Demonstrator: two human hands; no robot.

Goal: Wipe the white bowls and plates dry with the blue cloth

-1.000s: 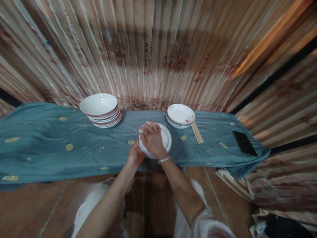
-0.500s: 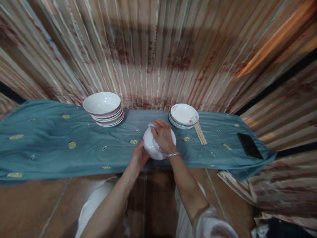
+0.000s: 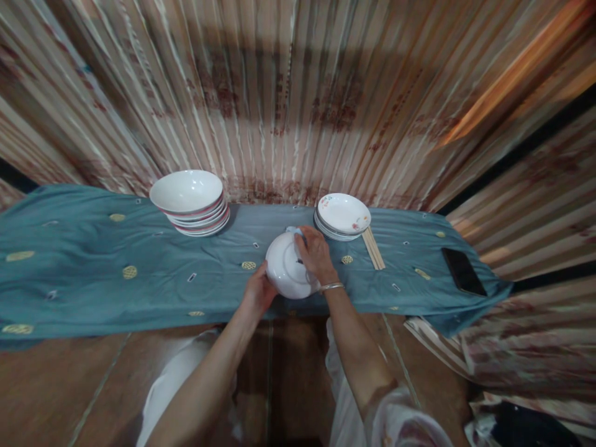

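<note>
Two of my hands were on one white dish (image 3: pixel 282 268), which sat between them near the front edge of the blue tablecloth (image 3: pixel 93 267), its underside and foot ring turned up toward me. My left hand (image 3: pixel 259 290) was closed on its near-left rim; the dish lay ahead and to the right of those fingers. My right hand (image 3: pixel 317 253) came over the far-right side, fingers bent around a pale blue cloth (image 3: pixel 293 230) at the far rim. The dish was round, so no long axis could be recorded. The right hand was nearer the cloth, the left nearer the lower rim. Whether the dish rested on the tablecloth or hung just above it, I could not tell.

Compared with the frame half a second earlier, the right hand had shifted toward the right-hand side, leaving more of the foot ring uncovered (a dark mark inside it was noted, too small to read). The left grip was unchanged. The stack of bowls (image 3: pixel 198 217) and stack of plates (image 3: pixel 343 214) stood beyond, undisturbed.
</note>
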